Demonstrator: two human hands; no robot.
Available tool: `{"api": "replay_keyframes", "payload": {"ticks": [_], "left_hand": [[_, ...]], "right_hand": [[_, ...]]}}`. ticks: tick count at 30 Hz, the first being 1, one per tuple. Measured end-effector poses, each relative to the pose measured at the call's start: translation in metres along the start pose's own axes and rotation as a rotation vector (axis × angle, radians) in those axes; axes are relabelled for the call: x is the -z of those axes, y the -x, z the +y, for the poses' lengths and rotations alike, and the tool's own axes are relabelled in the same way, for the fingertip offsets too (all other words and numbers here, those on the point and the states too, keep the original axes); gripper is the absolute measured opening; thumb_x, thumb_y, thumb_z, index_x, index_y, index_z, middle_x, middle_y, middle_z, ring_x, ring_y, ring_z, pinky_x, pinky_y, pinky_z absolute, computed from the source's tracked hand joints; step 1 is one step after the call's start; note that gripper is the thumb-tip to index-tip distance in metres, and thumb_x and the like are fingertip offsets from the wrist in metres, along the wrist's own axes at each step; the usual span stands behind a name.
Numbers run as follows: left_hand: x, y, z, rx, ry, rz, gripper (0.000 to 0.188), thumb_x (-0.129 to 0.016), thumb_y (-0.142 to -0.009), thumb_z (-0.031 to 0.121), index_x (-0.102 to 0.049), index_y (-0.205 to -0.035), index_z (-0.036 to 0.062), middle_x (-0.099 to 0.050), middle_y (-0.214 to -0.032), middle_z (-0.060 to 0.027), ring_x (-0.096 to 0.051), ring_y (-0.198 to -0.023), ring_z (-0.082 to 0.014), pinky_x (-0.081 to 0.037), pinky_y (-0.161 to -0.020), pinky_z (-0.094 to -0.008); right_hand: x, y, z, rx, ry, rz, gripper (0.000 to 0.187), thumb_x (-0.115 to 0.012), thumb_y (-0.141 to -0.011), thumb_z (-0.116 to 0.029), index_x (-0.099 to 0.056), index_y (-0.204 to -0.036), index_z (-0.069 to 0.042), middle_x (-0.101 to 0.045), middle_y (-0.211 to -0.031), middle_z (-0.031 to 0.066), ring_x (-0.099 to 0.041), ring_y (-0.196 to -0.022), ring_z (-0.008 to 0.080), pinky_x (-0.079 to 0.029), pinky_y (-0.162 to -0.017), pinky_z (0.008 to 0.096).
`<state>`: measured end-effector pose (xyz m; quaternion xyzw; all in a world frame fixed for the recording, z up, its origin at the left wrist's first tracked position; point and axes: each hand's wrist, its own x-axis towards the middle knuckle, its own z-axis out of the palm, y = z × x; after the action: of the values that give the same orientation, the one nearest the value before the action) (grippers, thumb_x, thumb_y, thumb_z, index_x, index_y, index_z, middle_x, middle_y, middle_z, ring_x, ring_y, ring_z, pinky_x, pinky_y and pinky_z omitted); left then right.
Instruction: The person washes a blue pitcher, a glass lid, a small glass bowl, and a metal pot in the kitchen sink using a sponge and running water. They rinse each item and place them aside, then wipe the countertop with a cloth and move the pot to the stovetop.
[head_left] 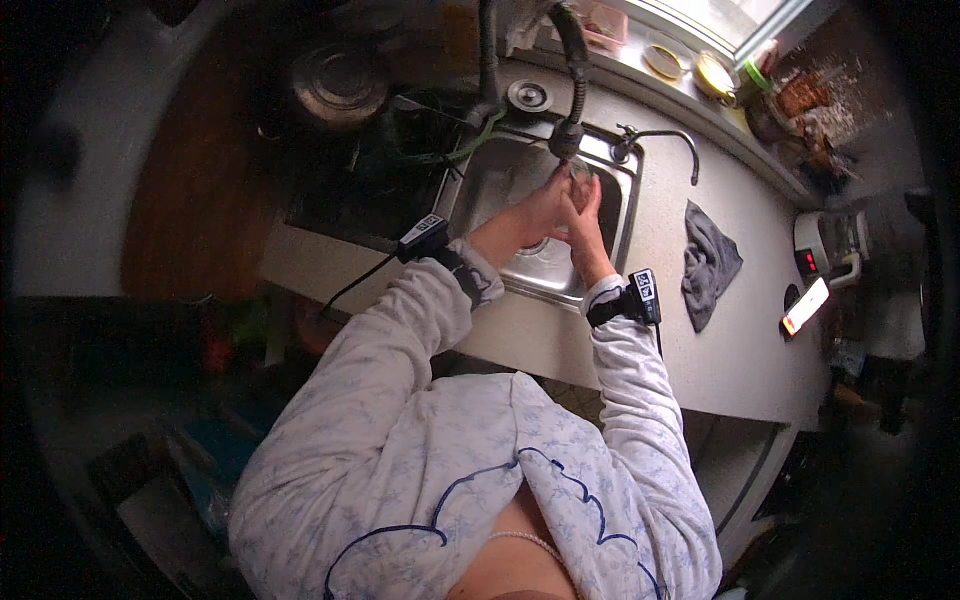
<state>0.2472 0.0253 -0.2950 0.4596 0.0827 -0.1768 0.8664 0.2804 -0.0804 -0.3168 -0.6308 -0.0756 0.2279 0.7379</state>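
Observation:
Over the stainless steel sink (628, 205), my left hand (540, 207) and my right hand (585, 222) are together, their fingers curled toward each other. Between the fingertips shows a small, greyish, see-through patch; whether it is water or a clear object I cannot make out. Just above the fingers hangs the nozzle of a flexible ribbed faucet (567, 138). Below the hands, the sink's drain (535, 247) is partly covered by my wrists. Both forearms wear white patterned sleeves, with a small device strapped at each wrist.
A grey cloth (707, 262) lies on the counter to the right, near a thin curved tap (675, 137). Farther right are a lit phone (806, 306) and a white appliance (830, 238). Left of the sink stand a dark stove (370, 190) and a metal pot (340, 85). A round strainer (530, 96) lies behind.

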Motion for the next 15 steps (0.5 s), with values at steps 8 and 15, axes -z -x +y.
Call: {"api": "replay_keyframes", "payload": {"ticks": [8,15], "left_hand": [[0.033,0.018,-0.008,-0.367,-1.421,0.047,0.041,-0.047,-0.085,0.043,-0.057,-0.110,0.0118,-0.061,-0.094,-0.0182,-0.061,-0.083,-0.0300,-0.047,-0.073,-0.0433],[0.024,0.039,-0.006,-0.332,-1.583,0.144,0.025,-0.055,-0.080,0.025,-0.062,-0.099,0.0116,-0.062,-0.095,-0.0162,-0.060,-0.080,-0.0355,-0.047,-0.071,-0.0452]], "right_hand": [[0.009,-0.016,0.009,-0.286,-0.354,0.021,0.057,-0.059,-0.077,-0.019,-0.028,-0.125,-0.018,-0.049,-0.101,0.0096,-0.056,-0.079,0.0263,-0.053,-0.054,0.0452],[-0.001,-0.017,0.026,-0.226,-0.324,0.114,0.076,-0.046,-0.078,0.001,-0.010,-0.138,-0.028,-0.048,-0.103,0.0156,-0.056,-0.074,0.0278,-0.053,-0.061,0.0476]]}}
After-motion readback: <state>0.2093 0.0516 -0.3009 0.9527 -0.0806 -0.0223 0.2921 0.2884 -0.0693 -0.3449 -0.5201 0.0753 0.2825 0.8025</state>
